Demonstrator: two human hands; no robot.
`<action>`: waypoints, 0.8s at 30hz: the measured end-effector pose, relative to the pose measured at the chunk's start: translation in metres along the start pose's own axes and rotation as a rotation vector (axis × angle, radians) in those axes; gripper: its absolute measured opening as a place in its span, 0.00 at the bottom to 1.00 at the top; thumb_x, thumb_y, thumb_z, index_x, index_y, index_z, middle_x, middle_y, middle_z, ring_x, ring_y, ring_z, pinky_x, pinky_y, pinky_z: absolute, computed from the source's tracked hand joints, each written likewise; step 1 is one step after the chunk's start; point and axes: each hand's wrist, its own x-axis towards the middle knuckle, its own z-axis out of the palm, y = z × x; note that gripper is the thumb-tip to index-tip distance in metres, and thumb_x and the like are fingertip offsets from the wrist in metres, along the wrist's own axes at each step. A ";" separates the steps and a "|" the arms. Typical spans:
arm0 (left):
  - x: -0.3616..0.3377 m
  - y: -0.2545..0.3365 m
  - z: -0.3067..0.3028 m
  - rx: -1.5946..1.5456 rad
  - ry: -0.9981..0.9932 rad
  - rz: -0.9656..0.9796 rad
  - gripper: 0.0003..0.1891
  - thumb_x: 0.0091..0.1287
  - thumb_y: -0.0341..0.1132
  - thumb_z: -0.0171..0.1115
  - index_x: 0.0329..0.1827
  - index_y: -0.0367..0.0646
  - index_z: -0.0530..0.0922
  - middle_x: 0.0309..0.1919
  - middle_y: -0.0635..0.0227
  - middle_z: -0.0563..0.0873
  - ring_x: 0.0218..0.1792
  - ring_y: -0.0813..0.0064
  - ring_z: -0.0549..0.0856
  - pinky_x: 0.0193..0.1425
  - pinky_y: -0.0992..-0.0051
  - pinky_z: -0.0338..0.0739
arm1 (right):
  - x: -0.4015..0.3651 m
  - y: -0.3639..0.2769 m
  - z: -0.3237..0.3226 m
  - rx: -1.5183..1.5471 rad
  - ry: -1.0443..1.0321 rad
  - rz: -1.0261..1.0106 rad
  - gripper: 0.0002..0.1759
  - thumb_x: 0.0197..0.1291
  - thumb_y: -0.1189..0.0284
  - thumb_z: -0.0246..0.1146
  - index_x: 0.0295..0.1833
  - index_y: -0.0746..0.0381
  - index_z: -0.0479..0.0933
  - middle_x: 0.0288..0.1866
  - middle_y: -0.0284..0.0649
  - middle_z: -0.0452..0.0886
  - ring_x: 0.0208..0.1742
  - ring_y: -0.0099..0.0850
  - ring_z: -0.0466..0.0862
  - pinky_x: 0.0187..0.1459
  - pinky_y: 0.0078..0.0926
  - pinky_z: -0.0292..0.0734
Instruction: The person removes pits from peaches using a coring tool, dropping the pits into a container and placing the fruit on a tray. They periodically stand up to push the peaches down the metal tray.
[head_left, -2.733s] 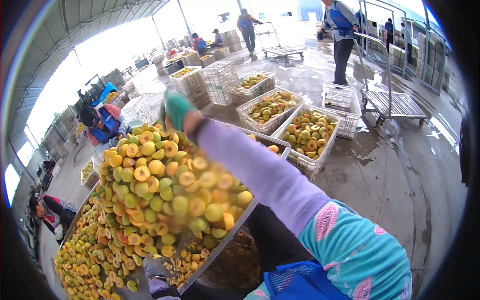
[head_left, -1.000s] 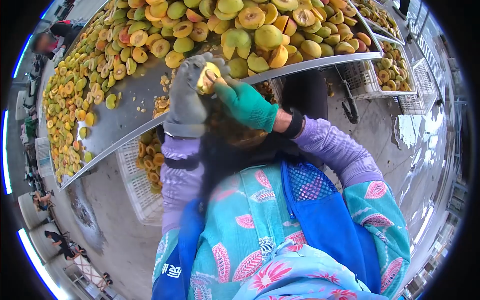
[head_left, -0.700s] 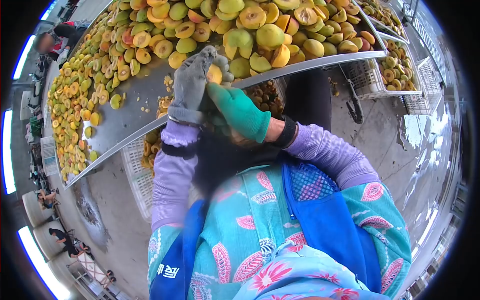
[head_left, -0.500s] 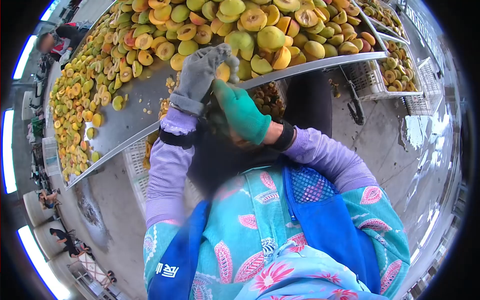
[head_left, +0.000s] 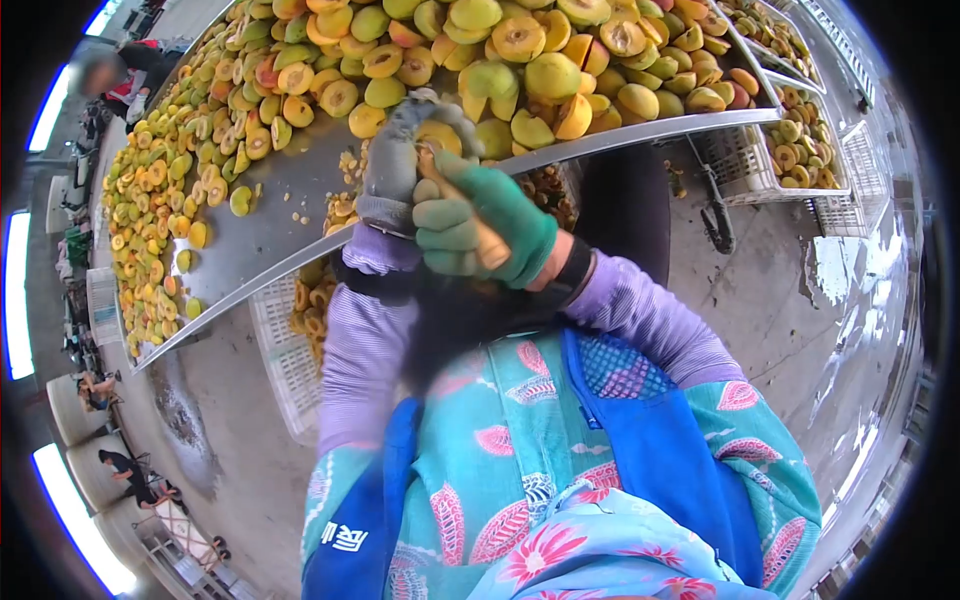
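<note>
My left hand [head_left: 392,165], in a grey glove, is closed around a peach half [head_left: 442,137] above the table's front edge. My right hand [head_left: 490,222], in a green glove, grips a wooden-handled tool [head_left: 488,248]. The tool's tip meets the peach half, but its working end is too hidden to make out. Just beyond my hands lies a big heap of halved yellow-green peaches [head_left: 552,76], some with a red blush and cut faces showing.
The metal table [head_left: 270,215] has a raised rim and small fruit scraps on it. Beneath it stands a white crate [head_left: 285,350] of fruit pieces. Crates of peach halves [head_left: 797,140] are stacked on the right, by the wet floor [head_left: 770,300]. Other people are at far left.
My right hand has turned over, bringing the wooden handle and curled fingers into view. The left hand has tilted, showing more of the peach half.
</note>
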 end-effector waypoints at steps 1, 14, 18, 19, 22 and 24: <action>-0.007 -0.004 0.000 -0.189 0.026 0.030 0.16 0.66 0.46 0.61 0.38 0.41 0.76 0.30 0.62 0.82 0.33 0.66 0.81 0.38 0.70 0.79 | -0.001 -0.005 -0.006 0.050 -0.068 0.083 0.21 0.72 0.49 0.45 0.34 0.53 0.69 0.18 0.24 0.66 0.14 0.20 0.62 0.19 0.24 0.62; -0.077 0.059 -0.149 1.790 0.565 0.355 0.23 0.60 0.45 0.64 0.53 0.38 0.77 0.49 0.49 0.83 0.46 0.51 0.82 0.54 0.63 0.76 | -0.024 -0.005 -0.051 -0.301 0.318 0.197 0.14 0.67 0.50 0.55 0.41 0.48 0.70 0.22 0.30 0.71 0.16 0.21 0.69 0.15 0.22 0.61; 0.059 0.054 -0.084 2.016 0.264 0.293 0.22 0.57 0.45 0.66 0.47 0.36 0.79 0.47 0.50 0.84 0.46 0.51 0.83 0.53 0.63 0.77 | -0.025 -0.003 -0.019 -0.488 0.543 -0.059 0.21 0.70 0.48 0.51 0.40 0.55 0.70 0.22 0.31 0.72 0.16 0.23 0.71 0.17 0.20 0.68; 0.093 0.039 -0.094 2.039 0.420 0.176 0.23 0.57 0.44 0.67 0.48 0.34 0.78 0.46 0.48 0.84 0.47 0.54 0.84 0.54 0.64 0.77 | -0.024 -0.003 -0.017 -0.481 0.648 -0.103 0.22 0.69 0.47 0.52 0.39 0.56 0.71 0.22 0.31 0.72 0.17 0.23 0.71 0.18 0.20 0.68; 0.099 0.072 -0.096 1.919 0.208 -0.109 0.26 0.58 0.44 0.67 0.54 0.36 0.75 0.46 0.49 0.85 0.49 0.57 0.84 0.55 0.63 0.78 | -0.029 -0.009 -0.018 -0.728 0.466 -0.342 0.22 0.67 0.47 0.55 0.37 0.57 0.71 0.22 0.30 0.72 0.18 0.21 0.72 0.20 0.19 0.69; 0.063 0.062 -0.112 1.281 0.094 0.115 0.24 0.63 0.43 0.63 0.59 0.39 0.74 0.47 0.58 0.86 0.47 0.64 0.85 0.52 0.66 0.80 | -0.018 -0.018 -0.017 -1.048 0.523 -0.522 0.22 0.69 0.50 0.54 0.38 0.60 0.71 0.24 0.36 0.74 0.22 0.29 0.74 0.25 0.27 0.70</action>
